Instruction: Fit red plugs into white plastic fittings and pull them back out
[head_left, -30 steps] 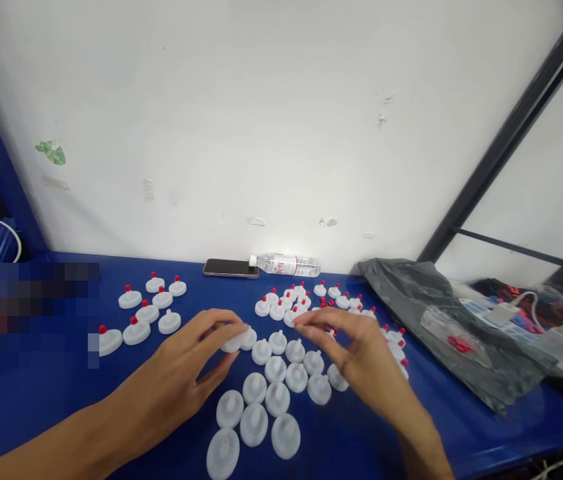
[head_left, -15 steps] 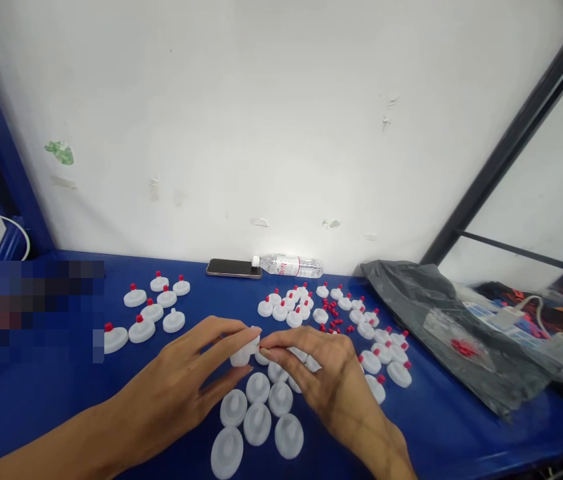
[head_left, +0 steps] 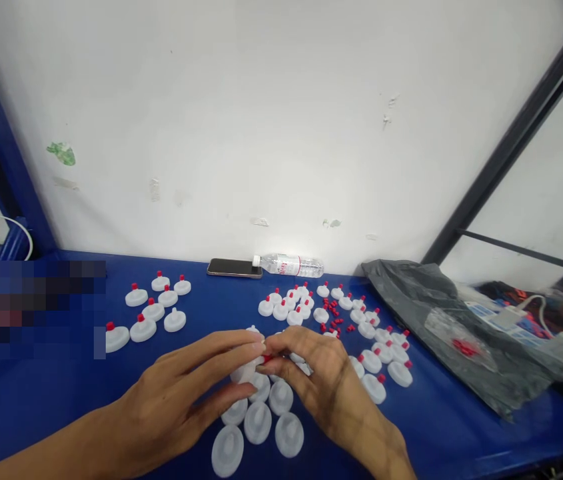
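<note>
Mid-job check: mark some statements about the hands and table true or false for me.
1. The left hand holds a white piece, close to the right hand. True.
2. The right hand holds nothing. False: it pinches a red cap.
3. Loose red caps lie on the blue table. True.
4. Every piece left of the hands is capped. False: an uncapped piece shows there.
5. Everything behind the hands stands upright. False: a clear bottle lies on its side.

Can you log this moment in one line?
left hand: holds white disc; right hand: pinches red cap beside disc; contact: hidden by fingers; behind: phone, bottle
</note>
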A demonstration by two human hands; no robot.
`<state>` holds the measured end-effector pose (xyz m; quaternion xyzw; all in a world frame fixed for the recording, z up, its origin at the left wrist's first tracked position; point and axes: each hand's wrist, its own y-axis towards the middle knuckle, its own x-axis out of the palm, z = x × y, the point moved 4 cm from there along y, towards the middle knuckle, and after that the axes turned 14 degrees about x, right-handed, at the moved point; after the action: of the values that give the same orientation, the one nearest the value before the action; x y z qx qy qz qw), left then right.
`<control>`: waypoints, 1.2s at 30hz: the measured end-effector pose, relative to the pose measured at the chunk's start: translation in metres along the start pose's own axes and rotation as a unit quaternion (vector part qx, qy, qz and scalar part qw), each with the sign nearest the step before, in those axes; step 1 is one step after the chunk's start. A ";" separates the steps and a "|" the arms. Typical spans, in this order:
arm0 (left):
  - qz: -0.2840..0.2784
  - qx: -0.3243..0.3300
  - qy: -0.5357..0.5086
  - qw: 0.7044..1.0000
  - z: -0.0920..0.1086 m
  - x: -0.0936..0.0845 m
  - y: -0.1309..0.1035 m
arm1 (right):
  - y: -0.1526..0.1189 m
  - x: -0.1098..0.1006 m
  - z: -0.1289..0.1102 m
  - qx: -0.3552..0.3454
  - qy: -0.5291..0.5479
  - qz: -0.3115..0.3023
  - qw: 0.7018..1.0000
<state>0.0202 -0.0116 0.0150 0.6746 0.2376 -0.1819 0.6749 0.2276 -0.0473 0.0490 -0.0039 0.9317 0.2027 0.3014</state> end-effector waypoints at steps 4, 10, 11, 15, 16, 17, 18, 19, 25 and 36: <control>0.000 0.000 0.005 1.000 -0.001 0.000 0.001 | -0.002 -0.001 -0.001 -0.021 -0.035 0.008 0.999; 0.003 0.031 0.041 0.999 0.002 -0.001 0.003 | -0.003 0.002 0.000 -0.058 -0.097 0.025 0.993; -0.005 0.031 0.037 0.999 0.002 0.000 0.002 | -0.003 0.002 -0.001 -0.068 -0.108 0.027 0.991; -0.025 0.014 0.040 0.999 -0.001 0.004 -0.003 | -0.004 0.002 -0.004 -0.087 -0.142 0.049 0.985; -0.027 0.014 0.039 0.999 -0.001 0.005 -0.004 | -0.004 0.003 -0.004 -0.085 -0.151 0.051 0.984; -0.031 0.016 0.037 0.999 -0.002 0.006 -0.005 | -0.005 0.004 -0.004 -0.083 -0.160 0.053 0.982; -0.031 0.017 0.038 0.999 -0.002 0.007 -0.005 | -0.006 0.005 -0.004 -0.081 -0.168 0.057 0.981; -0.027 0.018 0.042 0.999 -0.002 0.007 -0.006 | -0.007 0.006 -0.005 -0.085 -0.176 0.064 0.979; 0.029 0.002 0.053 0.998 -0.001 0.005 -0.007 | -0.009 0.018 -0.011 -0.120 -0.233 0.120 0.957; 0.063 -0.051 0.031 0.996 0.003 0.006 -0.010 | -0.010 0.032 -0.012 -0.155 -0.282 0.178 0.930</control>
<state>0.0195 -0.0142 0.0035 0.6585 0.2247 -0.1058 0.7104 0.1955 -0.0578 0.0361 0.1724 0.7508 0.3879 0.5060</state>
